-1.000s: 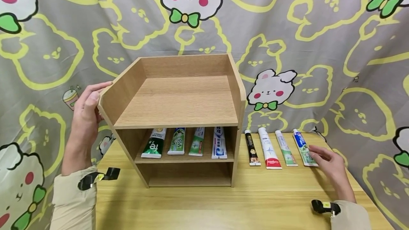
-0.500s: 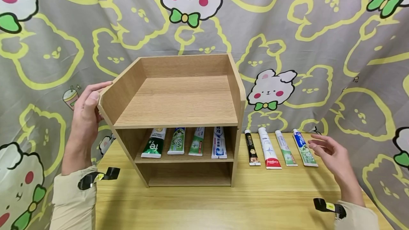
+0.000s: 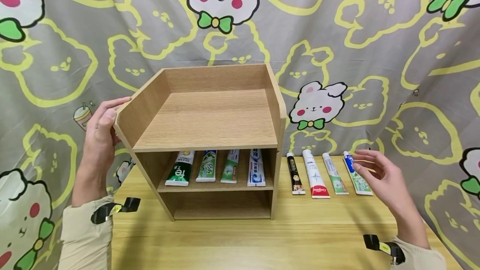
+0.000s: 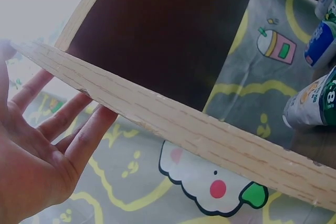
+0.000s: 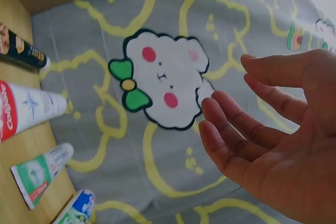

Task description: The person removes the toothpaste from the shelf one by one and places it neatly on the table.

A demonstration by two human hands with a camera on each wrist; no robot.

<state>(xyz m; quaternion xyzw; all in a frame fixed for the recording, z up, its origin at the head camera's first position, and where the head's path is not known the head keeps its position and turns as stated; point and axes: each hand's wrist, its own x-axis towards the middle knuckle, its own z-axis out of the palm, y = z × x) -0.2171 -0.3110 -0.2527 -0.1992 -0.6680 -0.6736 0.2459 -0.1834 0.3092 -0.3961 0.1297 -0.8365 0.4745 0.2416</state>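
Note:
My left hand [image 3: 100,130] holds the upper left side panel of a wooden shelf unit [image 3: 210,116], fingers against its outer face in the left wrist view. Above the rightmost toothpaste tube [image 3: 361,182], blue and green, my right hand [image 3: 388,182] hovers with relaxed fingers and holds nothing. That tube is partly hidden behind the fingers. To its left on the table lie a green-and-white tube [image 3: 335,175], a red-and-white tube [image 3: 316,175] and a slim black tube [image 3: 295,174]. Several toothpaste tubes [image 3: 181,170] stand in a row on the middle shelf, their upper ends hidden.
Below that row is the bottom compartment [image 3: 223,205] of the unit. The top tray [image 3: 210,111] has raised sides and back. The pale wooden table [image 3: 232,241] extends in front. A grey patterned curtain [image 3: 240,45] hangs close behind.
My right hand has lifted off the rightmost tube, drawn back, then moved slightly left above it. My left hand stays on the shelf panel; the tubes keep their places.

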